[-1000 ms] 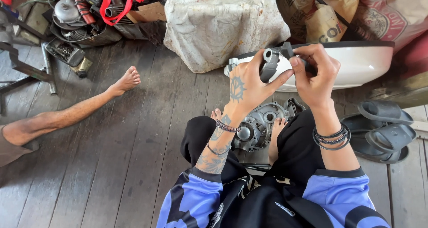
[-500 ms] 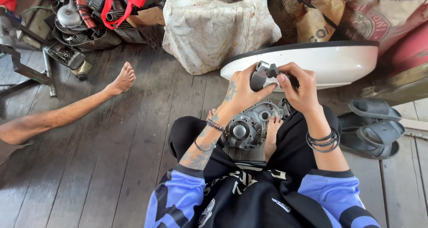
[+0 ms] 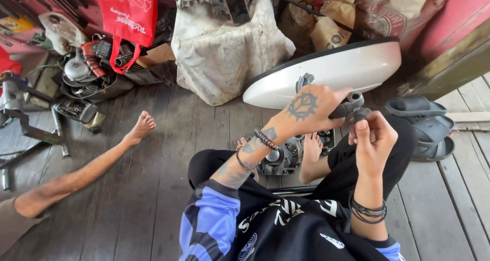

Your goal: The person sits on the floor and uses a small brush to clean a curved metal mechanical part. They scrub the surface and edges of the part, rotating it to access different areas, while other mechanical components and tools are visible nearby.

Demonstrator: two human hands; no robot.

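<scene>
Two hands work one small grey metal part [image 3: 353, 108] in front of my chest: my left hand [image 3: 306, 110] is wrapped around one end of it, and my right hand [image 3: 375, 138] pinches the other end between thumb and fingertips, above one engine casing [image 3: 286, 156] wedged between my feet. I count one white curved panel [image 3: 332, 69] just beyond, two dark sandals [image 3: 426, 125] to the right, one red bag [image 3: 127, 13] and one stretched-out bare leg [image 3: 92, 169] of another person. Most of the part is hidden under my fingers, so its shape is hard to make out, and the casing is largely covered by my left forearm.
</scene>
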